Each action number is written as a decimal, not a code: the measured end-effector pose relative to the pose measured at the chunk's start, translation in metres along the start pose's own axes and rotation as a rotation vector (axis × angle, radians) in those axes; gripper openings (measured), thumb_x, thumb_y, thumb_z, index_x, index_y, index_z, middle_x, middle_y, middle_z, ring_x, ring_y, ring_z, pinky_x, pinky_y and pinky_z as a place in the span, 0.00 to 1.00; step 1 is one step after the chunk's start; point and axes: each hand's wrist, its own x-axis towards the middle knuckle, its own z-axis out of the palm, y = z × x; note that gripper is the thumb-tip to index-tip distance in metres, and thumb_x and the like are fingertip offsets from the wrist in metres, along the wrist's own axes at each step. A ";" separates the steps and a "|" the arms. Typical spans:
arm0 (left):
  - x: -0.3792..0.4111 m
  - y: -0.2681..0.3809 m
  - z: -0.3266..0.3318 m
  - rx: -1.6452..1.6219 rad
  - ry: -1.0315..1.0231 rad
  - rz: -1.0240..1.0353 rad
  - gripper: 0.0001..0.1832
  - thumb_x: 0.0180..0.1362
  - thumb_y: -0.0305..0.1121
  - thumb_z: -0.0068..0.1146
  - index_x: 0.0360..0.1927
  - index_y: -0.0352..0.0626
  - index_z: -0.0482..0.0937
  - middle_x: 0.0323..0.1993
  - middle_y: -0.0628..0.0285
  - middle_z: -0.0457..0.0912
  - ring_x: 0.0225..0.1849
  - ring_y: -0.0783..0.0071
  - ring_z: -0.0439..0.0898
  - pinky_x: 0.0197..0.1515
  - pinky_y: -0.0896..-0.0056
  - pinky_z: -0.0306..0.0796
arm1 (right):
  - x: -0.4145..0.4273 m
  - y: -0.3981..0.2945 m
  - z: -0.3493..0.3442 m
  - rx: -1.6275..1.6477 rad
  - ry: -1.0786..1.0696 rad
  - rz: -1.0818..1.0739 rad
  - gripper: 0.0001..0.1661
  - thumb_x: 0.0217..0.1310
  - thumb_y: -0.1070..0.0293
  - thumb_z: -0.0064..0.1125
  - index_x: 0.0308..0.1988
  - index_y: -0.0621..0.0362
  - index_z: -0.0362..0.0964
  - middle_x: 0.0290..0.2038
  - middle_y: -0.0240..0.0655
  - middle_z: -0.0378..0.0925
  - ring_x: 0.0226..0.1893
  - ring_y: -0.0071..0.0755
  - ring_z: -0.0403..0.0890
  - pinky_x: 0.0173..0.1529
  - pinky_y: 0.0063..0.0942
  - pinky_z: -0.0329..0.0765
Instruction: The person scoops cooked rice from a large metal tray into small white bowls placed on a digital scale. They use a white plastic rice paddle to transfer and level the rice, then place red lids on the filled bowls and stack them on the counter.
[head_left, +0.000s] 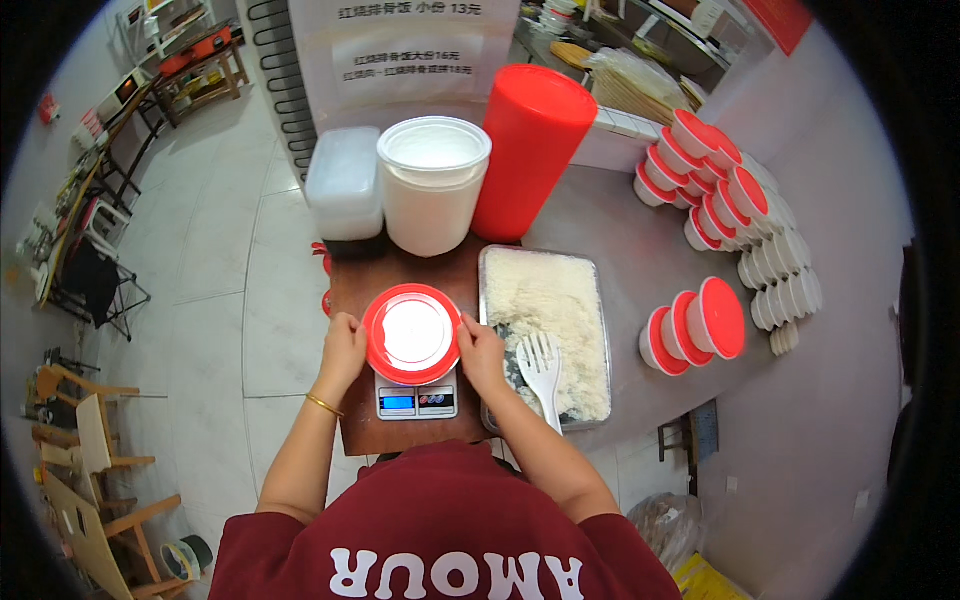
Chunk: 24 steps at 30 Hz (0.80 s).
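Observation:
A round container with a red-rimmed lid (413, 334) rests on or just over a white digital kitchen scale (437, 411), whose blue display is lit. My left hand (345, 349) pinches the lid's left rim, and a gold bracelet is on that wrist. On the opposite rim, my right hand (482, 349) has its thumb and fingers. Most of the container's body is hidden under the lid. Right of the scale lies a metal tray of cooked white rice (544, 289), with a white plastic slotted spoon (543, 367) lying in it.
Behind the scale stand stacked clear rectangular containers (345, 180), a white tub-like stack (431, 195) and a tall red stack of lids (536, 150). Red-lidded tubs stand stacked at the right (716, 319) and back right (694, 135). Rows of white containers (784, 277) line the wall.

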 end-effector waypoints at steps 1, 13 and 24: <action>0.000 0.001 0.001 -0.015 0.048 0.060 0.09 0.58 0.28 0.49 0.39 0.35 0.68 0.34 0.44 0.76 0.38 0.49 0.77 0.42 0.58 0.71 | 0.001 -0.015 -0.005 -0.009 -0.045 0.124 0.22 0.61 0.62 0.53 0.50 0.64 0.73 0.30 0.55 0.78 0.33 0.50 0.80 0.40 0.37 0.74; -0.037 0.081 0.041 -0.746 -0.665 -0.173 0.20 0.69 0.36 0.39 0.61 0.38 0.63 0.42 0.63 0.75 0.38 0.81 0.76 0.39 0.81 0.71 | -0.071 -0.002 -0.148 1.099 -0.069 0.747 0.07 0.62 0.69 0.50 0.39 0.60 0.68 0.37 0.35 0.74 0.37 0.27 0.77 0.40 0.32 0.80; -0.053 0.124 0.062 -0.634 -0.789 -0.069 0.15 0.68 0.37 0.40 0.53 0.40 0.67 0.44 0.62 0.75 0.37 0.79 0.76 0.36 0.80 0.69 | 0.001 0.016 -0.440 0.729 0.862 0.162 0.06 0.64 0.69 0.46 0.35 0.59 0.65 0.33 0.34 0.70 0.33 0.35 0.76 0.38 0.41 0.81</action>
